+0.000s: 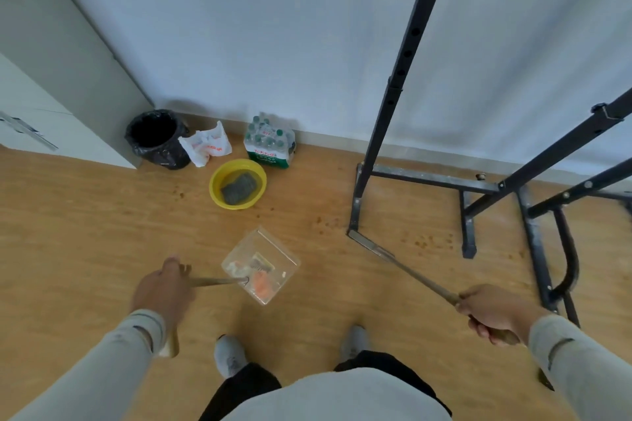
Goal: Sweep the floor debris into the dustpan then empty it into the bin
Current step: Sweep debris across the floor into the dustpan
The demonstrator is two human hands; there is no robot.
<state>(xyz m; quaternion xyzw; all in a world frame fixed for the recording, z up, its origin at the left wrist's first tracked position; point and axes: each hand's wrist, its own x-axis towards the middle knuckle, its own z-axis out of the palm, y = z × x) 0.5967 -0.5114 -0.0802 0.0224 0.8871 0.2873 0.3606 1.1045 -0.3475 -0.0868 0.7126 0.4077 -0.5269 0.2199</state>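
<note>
the dustpan [261,265], a clear plastic one with a long thin handle, sits on the wooden floor [85,215] just ahead of the person's two grey-socked feet, and inside it lie an orange scrap, a white crumpled bit and other small debris [254,272]. the left hand [163,290] is curled round the near end of the dustpan's handle, gripping it. the right hand [492,313] is wrapped round the long handle of the broom [407,272], whose narrow flat head rests on the floor to the right of the dustpan, touching the front foot of a black metal weight rack [403,85]. small brown crumbs [424,243] are scattered on the floor beyond the broom head, under the rack, well to the right of the dustpan. beyond the dustpan stands a yellow basin [219,196] with a grey cloth [239,186] in it. further behind the dustpan, against the white wall, is the bin [157,140], lined with a black bag, open-topped, in the corner beside a grey cabinet. a white plastic bag [207,145] lies just to the right of the bin, and a shrink-wrapped pack of water bottles [270,142] stands behind the basin.
</note>
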